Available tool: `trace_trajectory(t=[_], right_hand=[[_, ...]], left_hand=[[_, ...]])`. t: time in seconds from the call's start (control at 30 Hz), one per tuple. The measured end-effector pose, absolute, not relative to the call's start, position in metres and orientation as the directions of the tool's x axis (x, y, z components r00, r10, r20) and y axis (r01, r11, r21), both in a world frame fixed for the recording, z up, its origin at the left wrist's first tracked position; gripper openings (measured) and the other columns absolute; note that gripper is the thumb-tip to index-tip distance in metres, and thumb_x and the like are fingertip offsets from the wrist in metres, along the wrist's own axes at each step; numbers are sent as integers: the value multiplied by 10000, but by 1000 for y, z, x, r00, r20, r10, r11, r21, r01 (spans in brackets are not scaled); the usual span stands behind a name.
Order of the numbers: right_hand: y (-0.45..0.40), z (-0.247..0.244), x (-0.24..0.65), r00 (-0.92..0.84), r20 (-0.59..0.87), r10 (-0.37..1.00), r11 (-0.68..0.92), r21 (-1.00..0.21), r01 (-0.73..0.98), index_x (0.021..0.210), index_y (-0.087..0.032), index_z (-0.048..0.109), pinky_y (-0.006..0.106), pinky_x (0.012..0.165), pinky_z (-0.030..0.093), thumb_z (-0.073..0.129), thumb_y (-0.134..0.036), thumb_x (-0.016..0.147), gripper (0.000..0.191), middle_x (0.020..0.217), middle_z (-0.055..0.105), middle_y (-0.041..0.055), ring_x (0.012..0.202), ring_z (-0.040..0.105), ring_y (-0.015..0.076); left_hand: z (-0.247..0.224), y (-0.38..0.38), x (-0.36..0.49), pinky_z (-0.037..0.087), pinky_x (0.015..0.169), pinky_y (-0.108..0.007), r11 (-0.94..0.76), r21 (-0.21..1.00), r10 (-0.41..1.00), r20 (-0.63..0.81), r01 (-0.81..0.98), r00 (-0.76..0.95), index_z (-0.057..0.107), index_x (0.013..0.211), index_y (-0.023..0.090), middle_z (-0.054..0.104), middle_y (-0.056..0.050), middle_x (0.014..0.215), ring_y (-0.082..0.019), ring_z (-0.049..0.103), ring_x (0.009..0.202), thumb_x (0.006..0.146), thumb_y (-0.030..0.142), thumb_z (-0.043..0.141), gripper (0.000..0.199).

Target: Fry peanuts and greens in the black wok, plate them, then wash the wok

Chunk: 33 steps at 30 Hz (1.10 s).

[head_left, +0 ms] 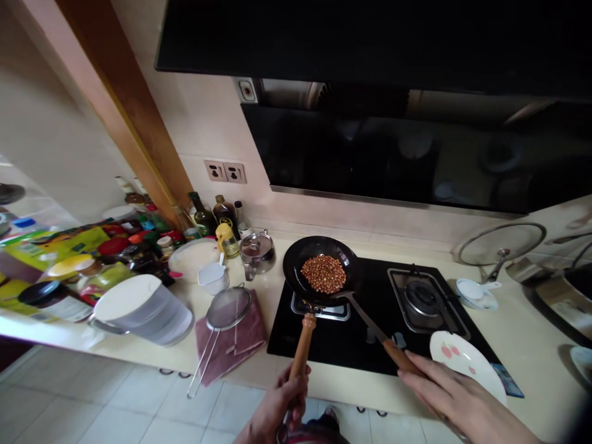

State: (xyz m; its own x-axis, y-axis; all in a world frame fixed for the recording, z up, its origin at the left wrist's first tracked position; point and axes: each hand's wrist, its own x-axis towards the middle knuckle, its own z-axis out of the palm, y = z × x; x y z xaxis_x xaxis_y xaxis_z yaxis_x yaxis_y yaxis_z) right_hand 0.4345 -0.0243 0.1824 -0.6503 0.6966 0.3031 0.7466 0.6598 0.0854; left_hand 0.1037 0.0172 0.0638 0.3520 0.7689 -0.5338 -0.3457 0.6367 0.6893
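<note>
A black wok (296,262) sits over the left burner with a layer of reddish-brown peanuts (322,275) in its bottom. My left hand (290,394) is wrapped round the wok's wooden handle (303,345). In my right hand (446,385) is a spatula (370,324) with a wooden grip, its fingers closed along that grip. The spatula's metal blade reaches the wok's near right rim; its tip is hard to make out. Just beyond my right hand lies a white plate (467,364) with a pink fruit pattern.
A black gas hob (370,345) has a second burner (423,299) at right. Left of it, a mesh strainer (229,308) rests on a purple cloth (245,345), beside a pitcher (148,311) and several bottles (224,213). A glass lid (502,243) leans at the back right. Overhead hangs a range hood (370,43).
</note>
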Motion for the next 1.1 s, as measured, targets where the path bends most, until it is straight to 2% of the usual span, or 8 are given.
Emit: trace_trajectory(t=[0.1,0.23,0.37,0.53,0.73,0.87,1.0,1.1], right_hand=[[-5,174,418,-687,239,687,668,165,726,1233,-270,591,319,727,599,403,-16,782,551,1183,671,102,940,694,233],[53,158,397,-634,357,686,642,112,758,1100,-210,655,311,691,589,434,-108,870,335,1038,703,122,829,701,210],[103,183,399,-432,470,770,565,-188,804,1072,-229,653,289,761,565,459,-236,913,251,1019,716,68,841,696,176],[130,234,414,-55,453,890,271,-427,863,941,-252,690,267,633,545,560,-354,831,199,810,735,19,655,686,175],[164,194,388,316,194,929,31,-889,456,900,-157,653,274,484,548,570,-414,780,296,598,672,37,542,686,206],[158,182,365,229,163,960,58,-912,407,955,-130,654,300,546,576,558,-433,804,351,644,692,61,590,701,214],[144,222,373,39,226,973,157,-781,605,927,-175,684,269,572,561,593,-413,810,280,693,708,41,635,705,201],[148,258,391,45,189,981,97,-677,729,845,-183,678,229,492,525,574,-358,816,206,595,677,18,553,688,182]], left_hand=[[62,14,105,194,303,-174,625,693,778,-521,-359,351,505,968,168,497,81,512,-33,343,306,696,376,670,380],[61,12,105,214,308,-171,640,675,767,-531,-367,359,500,989,168,505,77,521,-40,362,327,686,390,682,417],[58,12,105,218,315,-167,664,641,747,-551,-384,373,490,1027,164,513,74,542,-43,381,353,677,408,706,478],[61,12,106,259,322,-170,645,665,764,-540,-378,354,476,1030,160,544,61,570,-52,437,363,684,505,706,540],[57,5,98,277,341,-184,635,700,765,-511,-327,392,447,1101,198,622,18,673,-98,547,410,689,624,659,629],[47,4,95,221,348,-187,619,721,771,-484,-311,413,492,1072,179,591,29,613,-77,492,378,659,641,674,646],[43,5,95,217,351,-199,619,719,772,-486,-315,410,499,1092,170,582,33,598,-74,455,361,654,633,680,662],[43,6,95,235,360,-203,613,728,775,-476,-307,416,496,1100,168,581,34,603,-74,458,364,677,627,664,647]])
